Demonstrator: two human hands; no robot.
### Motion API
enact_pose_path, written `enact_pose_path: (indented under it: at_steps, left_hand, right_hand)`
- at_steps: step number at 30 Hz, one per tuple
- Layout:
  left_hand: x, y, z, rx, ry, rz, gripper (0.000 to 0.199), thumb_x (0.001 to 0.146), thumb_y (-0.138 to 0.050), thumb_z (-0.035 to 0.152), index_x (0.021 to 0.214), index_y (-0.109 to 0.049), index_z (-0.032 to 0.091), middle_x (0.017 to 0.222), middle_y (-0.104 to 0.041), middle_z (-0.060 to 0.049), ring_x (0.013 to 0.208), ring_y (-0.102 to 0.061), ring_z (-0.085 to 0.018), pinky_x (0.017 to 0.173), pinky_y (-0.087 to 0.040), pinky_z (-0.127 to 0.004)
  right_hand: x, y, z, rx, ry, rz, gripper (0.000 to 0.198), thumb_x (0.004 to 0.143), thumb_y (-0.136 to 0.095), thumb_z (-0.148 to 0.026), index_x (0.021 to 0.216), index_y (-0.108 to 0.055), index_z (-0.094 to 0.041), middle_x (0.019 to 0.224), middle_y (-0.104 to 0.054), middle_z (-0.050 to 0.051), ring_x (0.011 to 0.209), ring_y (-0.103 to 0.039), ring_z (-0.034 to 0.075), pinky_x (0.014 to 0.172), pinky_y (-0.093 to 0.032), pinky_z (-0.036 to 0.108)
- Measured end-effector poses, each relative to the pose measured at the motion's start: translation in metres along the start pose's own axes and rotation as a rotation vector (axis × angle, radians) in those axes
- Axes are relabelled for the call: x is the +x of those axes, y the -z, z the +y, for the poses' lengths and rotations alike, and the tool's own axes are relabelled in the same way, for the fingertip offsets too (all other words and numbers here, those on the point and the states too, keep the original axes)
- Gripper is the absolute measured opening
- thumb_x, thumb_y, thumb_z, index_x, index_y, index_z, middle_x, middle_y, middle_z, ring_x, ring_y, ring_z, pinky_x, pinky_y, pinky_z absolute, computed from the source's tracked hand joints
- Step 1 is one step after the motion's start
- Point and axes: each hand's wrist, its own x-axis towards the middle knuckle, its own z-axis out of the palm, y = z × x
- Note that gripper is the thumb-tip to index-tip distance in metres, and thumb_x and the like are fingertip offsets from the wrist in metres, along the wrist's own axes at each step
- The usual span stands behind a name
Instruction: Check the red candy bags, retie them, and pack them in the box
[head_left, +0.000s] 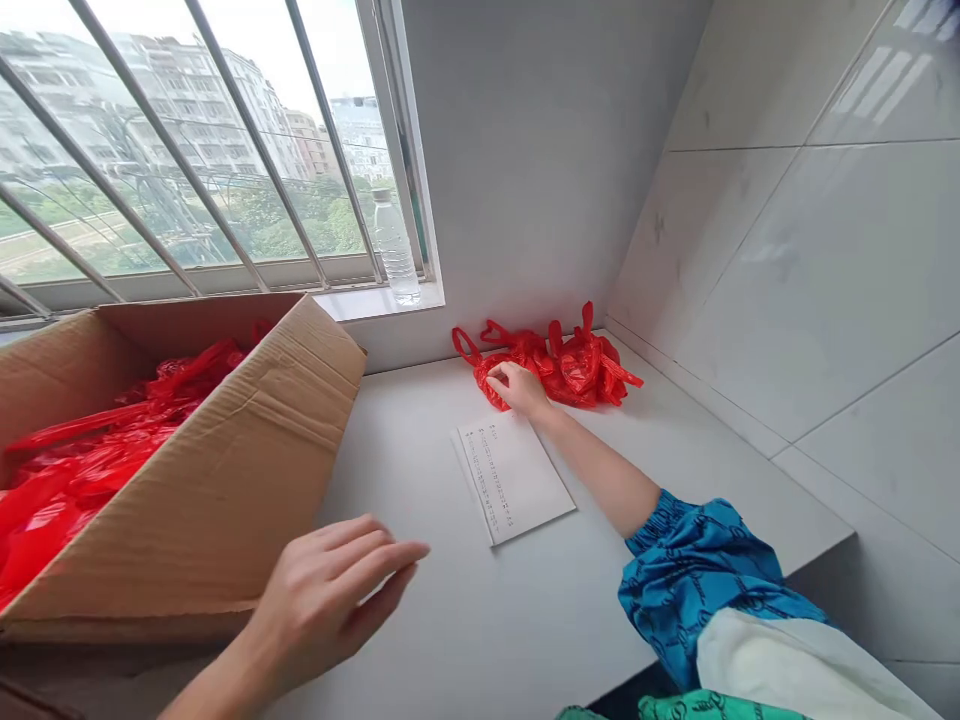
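My right hand (517,388), its arm in a blue patterned sleeve, reaches to the back of the white counter. Its fingers are bent in a pinch at the left end of a row of knotted red plastic bags (581,365), on the nearest small red plastic bag (487,378). Just below that hand lies a white sheet or thin booklet (517,480) with rows of small printed marks. My left hand (341,590) hovers over the counter's front left, fingers stretched out and holding nothing, beside an open cardboard box (247,470).
Many red plastic bags (142,420) fill the box. A clear plastic bottle (395,245) stands on the window sill (360,303) behind metal bars. A grey wall and a tiled wall (810,300) bound the counter (420,620) at back and right.
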Motion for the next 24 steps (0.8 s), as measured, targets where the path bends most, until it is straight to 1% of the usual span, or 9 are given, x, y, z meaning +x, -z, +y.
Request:
enact_pose_path:
  at_steps: [3,6,8,12,16,18,21,22,24]
  left_hand:
    - [0.003,-0.061,-0.017,-0.118,0.068,-0.292,0.02,0.094,-0.052,0.021,0.099,-0.071,0.027,0.068,-0.069,0.001,0.061,-0.062,-0.013,0.056,-0.046,-0.022]
    - [-0.003,-0.107,-0.034,-0.312,0.321,-0.384,0.028,0.098,-0.046,0.032,0.096,-0.072,0.021,0.074,-0.071,-0.003,0.064,-0.063,-0.012,0.059,-0.046,-0.021]
    - [-0.011,-0.122,-0.043,-0.422,0.45,-0.411,0.033,0.098,-0.046,0.039,0.096,-0.072,0.019,0.073,-0.071,-0.003,0.061,-0.061,-0.012,0.058,-0.044,-0.02]
    - [-0.022,-0.123,-0.053,-0.55,0.598,-0.331,0.038,0.097,-0.046,0.047,0.098,-0.071,0.017,0.073,-0.07,-0.003,0.065,-0.061,-0.013,0.06,-0.043,-0.022]
    - [-0.014,-0.119,-0.057,-0.605,0.692,-0.157,0.037,0.096,-0.048,0.048,0.111,-0.065,0.019,0.078,-0.067,-0.003,0.075,-0.064,-0.015,0.066,-0.048,-0.025]
    - [-0.007,-0.12,-0.058,-0.653,0.731,-0.076,0.041,0.095,-0.05,0.049,0.123,-0.057,0.02,0.087,-0.066,-0.004,0.079,-0.065,-0.016,0.067,-0.052,-0.026]
    - [0.003,-0.124,-0.062,-0.702,0.809,-0.024,0.052,0.092,-0.053,0.053,0.133,-0.045,0.022,0.095,-0.064,-0.005,0.079,-0.064,-0.017,0.065,-0.055,-0.029]
    - [0.005,-0.125,-0.063,-0.697,0.833,-0.024,0.055,0.091,-0.055,0.054,0.134,-0.043,0.022,0.095,-0.063,-0.005,0.079,-0.064,-0.017,0.064,-0.055,-0.029]
    - [0.01,-0.128,-0.066,-0.655,0.858,-0.026,0.058,0.088,-0.059,0.055,0.133,-0.043,0.022,0.095,-0.062,-0.004,0.079,-0.063,-0.018,0.063,-0.055,-0.029]
  right_hand:
    - [0.023,-0.022,-0.006,-0.102,-0.095,0.026,0.032,0.094,-0.056,-0.038,0.118,-0.059,-0.016,0.128,-0.06,0.015,0.114,-0.057,0.026,0.092,-0.044,0.038]
    - [0.023,-0.031,-0.002,-0.17,-0.129,0.031,0.026,0.089,-0.061,-0.024,0.113,-0.062,-0.016,0.126,-0.061,0.016,0.115,-0.055,0.028,0.091,-0.045,0.037]
    - [0.018,-0.024,0.003,-0.186,-0.117,0.049,0.023,0.09,-0.055,-0.017,0.111,-0.064,-0.017,0.122,-0.063,0.013,0.111,-0.058,0.026,0.088,-0.046,0.036]
    - [0.0,0.011,0.002,-0.18,-0.044,0.159,0.03,0.095,-0.041,-0.019,0.118,-0.06,-0.017,0.121,-0.061,0.011,0.108,-0.059,0.023,0.088,-0.046,0.034]
    - [-0.045,0.031,-0.013,-0.152,0.078,0.2,0.028,0.096,-0.045,-0.026,0.119,-0.061,-0.021,0.117,-0.063,0.007,0.098,-0.062,0.019,0.085,-0.047,0.03]
    - [-0.075,0.029,-0.02,-0.1,0.192,0.088,0.025,0.094,-0.051,-0.03,0.114,-0.064,-0.022,0.11,-0.065,0.007,0.086,-0.063,0.018,0.079,-0.049,0.031]
    - [-0.109,0.022,-0.022,0.025,0.261,-0.208,0.024,0.094,-0.056,-0.04,0.111,-0.067,-0.027,0.106,-0.07,0.003,0.08,-0.065,0.017,0.074,-0.05,0.031]
    - [-0.115,0.019,-0.021,0.053,0.253,-0.237,0.024,0.095,-0.055,-0.041,0.111,-0.068,-0.028,0.105,-0.071,0.002,0.081,-0.065,0.017,0.073,-0.051,0.031]
    - [-0.119,0.012,-0.019,0.073,0.232,-0.171,0.023,0.097,-0.052,-0.037,0.113,-0.067,-0.028,0.107,-0.071,0.002,0.081,-0.065,0.017,0.073,-0.052,0.032]
